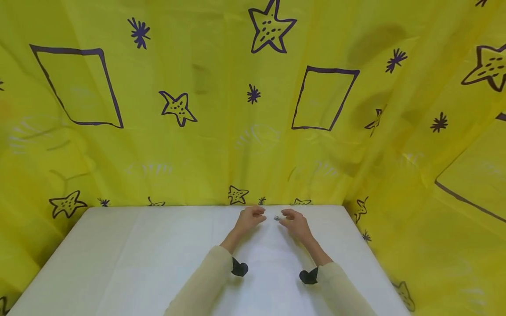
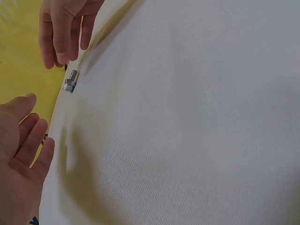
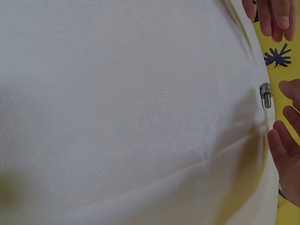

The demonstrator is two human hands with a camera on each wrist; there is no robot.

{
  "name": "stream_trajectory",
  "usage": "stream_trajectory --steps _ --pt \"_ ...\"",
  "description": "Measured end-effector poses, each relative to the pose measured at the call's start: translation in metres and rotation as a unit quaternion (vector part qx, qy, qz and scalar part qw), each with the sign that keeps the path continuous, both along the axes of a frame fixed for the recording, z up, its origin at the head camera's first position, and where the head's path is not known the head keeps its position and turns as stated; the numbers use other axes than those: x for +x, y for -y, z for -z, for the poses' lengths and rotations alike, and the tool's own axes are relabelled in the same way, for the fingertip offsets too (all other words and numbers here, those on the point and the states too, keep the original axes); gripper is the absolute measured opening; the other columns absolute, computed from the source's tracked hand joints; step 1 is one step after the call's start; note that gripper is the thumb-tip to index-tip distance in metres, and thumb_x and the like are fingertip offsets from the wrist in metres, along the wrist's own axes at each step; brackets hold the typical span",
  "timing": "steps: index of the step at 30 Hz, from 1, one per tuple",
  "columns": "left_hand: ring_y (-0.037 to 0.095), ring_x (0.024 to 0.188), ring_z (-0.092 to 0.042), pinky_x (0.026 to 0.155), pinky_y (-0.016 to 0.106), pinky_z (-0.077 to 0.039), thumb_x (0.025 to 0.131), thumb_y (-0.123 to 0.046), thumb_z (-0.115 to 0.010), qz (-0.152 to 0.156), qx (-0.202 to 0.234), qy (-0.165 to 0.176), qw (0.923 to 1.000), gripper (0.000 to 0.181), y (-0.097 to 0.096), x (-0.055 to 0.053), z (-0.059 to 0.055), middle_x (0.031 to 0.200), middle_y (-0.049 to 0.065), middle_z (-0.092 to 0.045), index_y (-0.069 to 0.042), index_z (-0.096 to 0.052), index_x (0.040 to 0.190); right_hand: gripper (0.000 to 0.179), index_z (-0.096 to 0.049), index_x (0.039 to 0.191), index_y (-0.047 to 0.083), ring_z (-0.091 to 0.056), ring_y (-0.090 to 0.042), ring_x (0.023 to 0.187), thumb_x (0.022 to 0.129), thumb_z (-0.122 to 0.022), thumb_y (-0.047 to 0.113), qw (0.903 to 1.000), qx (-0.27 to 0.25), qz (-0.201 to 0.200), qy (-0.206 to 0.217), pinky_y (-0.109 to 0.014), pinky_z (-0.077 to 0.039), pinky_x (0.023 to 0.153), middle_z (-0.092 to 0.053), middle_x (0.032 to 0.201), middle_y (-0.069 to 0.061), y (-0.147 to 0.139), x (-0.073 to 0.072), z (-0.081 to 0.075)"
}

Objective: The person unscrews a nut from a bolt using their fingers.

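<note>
A small silver bolt point(image 1: 277, 218) with a nut on it lies on the white table, between the two hands and nearer the right one. The left wrist view shows the bolt's point(image 2: 70, 80) threaded end pointing toward the right hand. My left hand point(image 1: 250, 219) is held left of the bolt, its fingers loosely bent and nothing in them. Just right of the bolt is my right hand point(image 1: 295, 224), its fingers relaxed and apart from the bolt point(image 3: 266, 95) in the right wrist view.
The white table point(image 1: 158, 254) has its far edge just beyond the hands. A yellow curtain point(image 1: 221, 145) with drawn stars and frames hangs behind it and along the sides. Dark pieces point(image 1: 239, 267) show at both sleeve cuffs.
</note>
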State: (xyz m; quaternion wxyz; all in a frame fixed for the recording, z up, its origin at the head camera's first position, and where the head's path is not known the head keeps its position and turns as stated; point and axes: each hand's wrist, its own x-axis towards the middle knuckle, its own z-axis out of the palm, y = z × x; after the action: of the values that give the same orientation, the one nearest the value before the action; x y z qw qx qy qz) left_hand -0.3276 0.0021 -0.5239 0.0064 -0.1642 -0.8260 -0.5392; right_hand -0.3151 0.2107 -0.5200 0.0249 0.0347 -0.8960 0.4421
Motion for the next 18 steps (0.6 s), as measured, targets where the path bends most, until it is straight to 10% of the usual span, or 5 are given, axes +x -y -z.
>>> stream_trajectory --steps 18 --pt "0.032 0.103 -0.068 0.09 0.04 -0.054 0.091 -0.002 -0.069 0.007 -0.012 -0.029 0.9995 0.025 -0.023 -0.003 0.005 0.109 0.018 -0.071 0.007 -0.069 0.115 0.029 -0.069 0.116 -0.005 -0.066 -0.034 0.101 0.088 -0.072 0.002 0.9988 0.034 -0.019 -0.03 -0.049 -0.053 0.09 -0.071 0.107 -0.018 0.001 -0.006 0.007"
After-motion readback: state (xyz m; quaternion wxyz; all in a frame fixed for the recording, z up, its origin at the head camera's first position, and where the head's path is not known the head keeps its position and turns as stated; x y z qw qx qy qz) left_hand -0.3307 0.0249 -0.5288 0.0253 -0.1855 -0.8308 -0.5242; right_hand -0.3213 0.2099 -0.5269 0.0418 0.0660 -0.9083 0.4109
